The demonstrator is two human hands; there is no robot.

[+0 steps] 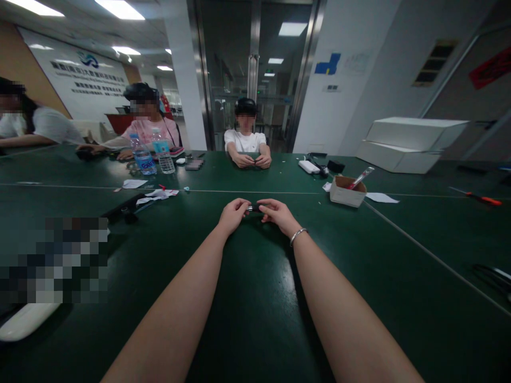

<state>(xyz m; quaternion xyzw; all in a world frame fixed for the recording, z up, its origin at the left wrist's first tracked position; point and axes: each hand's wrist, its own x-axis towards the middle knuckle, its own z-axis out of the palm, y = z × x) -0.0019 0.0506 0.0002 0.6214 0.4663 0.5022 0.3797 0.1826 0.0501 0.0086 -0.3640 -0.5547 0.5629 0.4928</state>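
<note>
A small black piece with a shiny silver end [254, 208] lies between my two hands, just above the green table; it is too small to tell its exact kind. My left hand [232, 218] pinches the silver end between thumb and fingers. At the black end, my right hand [279, 216] grips with thumb and forefinger, its other fingers curled loosely beneath. A silver bangle [298, 236] circles my right wrist. Both forearms stretch forward over the tabletop.
On the green table [255, 319] stand two plastic bottles [144, 158], a small open carton [348, 192] and stacked white boxes [407, 146]. An orange-handled screwdriver [485, 200] lies right, paper scraps [157, 197] left. Across sits a person [245, 139]; two more sit at the left.
</note>
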